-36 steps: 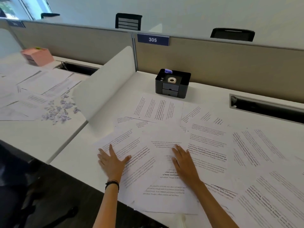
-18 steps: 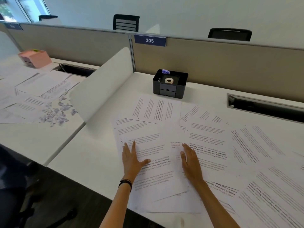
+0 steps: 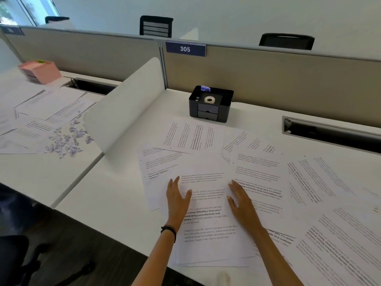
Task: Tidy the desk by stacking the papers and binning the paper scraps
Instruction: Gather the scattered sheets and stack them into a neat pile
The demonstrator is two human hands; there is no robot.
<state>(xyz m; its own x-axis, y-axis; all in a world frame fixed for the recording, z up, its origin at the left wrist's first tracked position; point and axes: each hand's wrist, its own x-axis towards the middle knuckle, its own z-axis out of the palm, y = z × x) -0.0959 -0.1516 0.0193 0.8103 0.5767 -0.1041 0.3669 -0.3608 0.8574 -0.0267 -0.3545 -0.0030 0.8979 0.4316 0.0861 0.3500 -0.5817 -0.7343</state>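
**Squaring up the first sheets**

The left hand (image 3: 177, 200) and right hand (image 3: 240, 201) lie flat and apart, fingers straight, pressing down on either side of a loose pile of papers (image 3: 208, 232) at the front edge of the worktop (image 3: 115, 201). More printed sheets (image 3: 321, 182) lie overlapping to the right. Stacking looks barely begun; next, the outlying sheets need drawing inward and the edges aligning. The paper scraps (image 3: 66, 141) lie on the neighbouring worktop (image 3: 41, 174), unbinned.
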